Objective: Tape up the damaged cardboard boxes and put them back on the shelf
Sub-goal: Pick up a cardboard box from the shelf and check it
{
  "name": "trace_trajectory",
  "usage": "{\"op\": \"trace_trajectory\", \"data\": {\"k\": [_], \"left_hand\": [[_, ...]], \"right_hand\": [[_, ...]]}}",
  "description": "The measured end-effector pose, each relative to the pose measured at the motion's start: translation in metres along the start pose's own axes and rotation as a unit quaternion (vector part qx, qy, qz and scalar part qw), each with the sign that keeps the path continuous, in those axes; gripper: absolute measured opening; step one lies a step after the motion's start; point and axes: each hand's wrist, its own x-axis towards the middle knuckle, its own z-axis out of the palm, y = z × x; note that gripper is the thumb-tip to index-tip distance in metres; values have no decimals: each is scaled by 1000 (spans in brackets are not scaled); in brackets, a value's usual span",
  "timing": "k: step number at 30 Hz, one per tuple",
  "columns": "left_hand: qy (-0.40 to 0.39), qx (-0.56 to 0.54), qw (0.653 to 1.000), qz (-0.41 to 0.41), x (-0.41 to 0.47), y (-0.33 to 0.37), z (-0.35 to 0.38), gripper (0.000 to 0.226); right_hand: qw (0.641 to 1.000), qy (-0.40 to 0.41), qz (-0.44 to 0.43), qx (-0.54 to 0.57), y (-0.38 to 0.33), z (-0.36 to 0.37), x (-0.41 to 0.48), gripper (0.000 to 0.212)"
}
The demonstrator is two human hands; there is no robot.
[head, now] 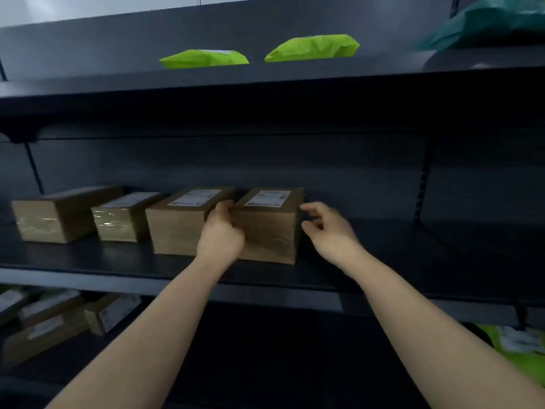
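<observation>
Fingers [224, 206] of left hand [221, 234] grip box [269, 231], tips hidden; right hand [327, 228] loose-fingered, empty beside it.

Forearms [413, 314] bare along their whole visible length; left hand [221, 233] and right hand [331, 231] likewise bare.

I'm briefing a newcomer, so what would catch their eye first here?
At the rightmost cardboard box of four on the middle shelf, the left hand grips its left edge and the right hand hovers open beside its right side. Above, two lime-green parcels lie on the upper shelf.
</observation>
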Motion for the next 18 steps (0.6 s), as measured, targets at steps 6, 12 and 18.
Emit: {"op": "trace_trajectory", "data": {"k": [6,12,18], "left_hand": [[8,51,999,-4,17,-6,18,46],[38,-27,998,51,13,3,41,26],[22,-121,990,75,21,7,57,16]], "right_hand": [[999,-12,-28,-34,10,4,11,34],[998,22,-41,-46,24,-17,12,16],[994,92,-41,-39,20,-39,1,29]]}}
